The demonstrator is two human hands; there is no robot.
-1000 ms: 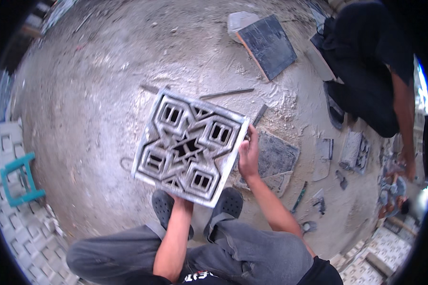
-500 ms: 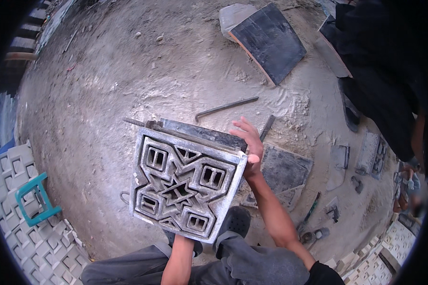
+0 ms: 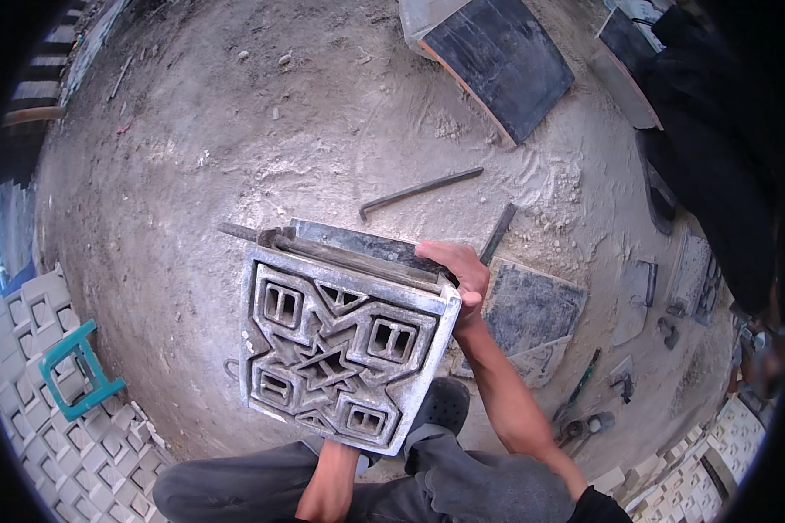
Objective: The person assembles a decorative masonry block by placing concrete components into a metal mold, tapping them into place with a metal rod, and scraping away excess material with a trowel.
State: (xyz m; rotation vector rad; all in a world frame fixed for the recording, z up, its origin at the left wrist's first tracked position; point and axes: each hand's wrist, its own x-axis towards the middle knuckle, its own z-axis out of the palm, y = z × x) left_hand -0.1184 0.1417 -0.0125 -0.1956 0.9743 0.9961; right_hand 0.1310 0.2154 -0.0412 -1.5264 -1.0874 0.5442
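A grey metal block mould (image 3: pixel 330 364), cut with a star and square openings, is tilted up in front of my lower legs. My right hand (image 3: pixel 467 275) closes around its far right corner, fingers over the back edge and thumb at the side. The left forearm (image 3: pixel 330 479) reaches up behind the mould's near edge, and that hand's fingers are hidden by it. Along the mould's far side lie a dark flat plate (image 3: pixel 358 241) and a metal bar (image 3: pixel 238 231) whose end sticks out to the left.
A bent metal rod (image 3: pixel 420 191) lies on the dusty ground beyond the mould. Dark-faced boards (image 3: pixel 501 65) lie farther off. At left, a teal stool (image 3: pixel 51 383) stands by stacked pale blocks (image 3: pixel 26 436). A person in dark clothes (image 3: pixel 715 157) is at the right.
My right hand's fingers, spread and raised before, have come down over the mould's far edge. The mould sits slightly lower in the picture; the surroundings have shifted a little as well.
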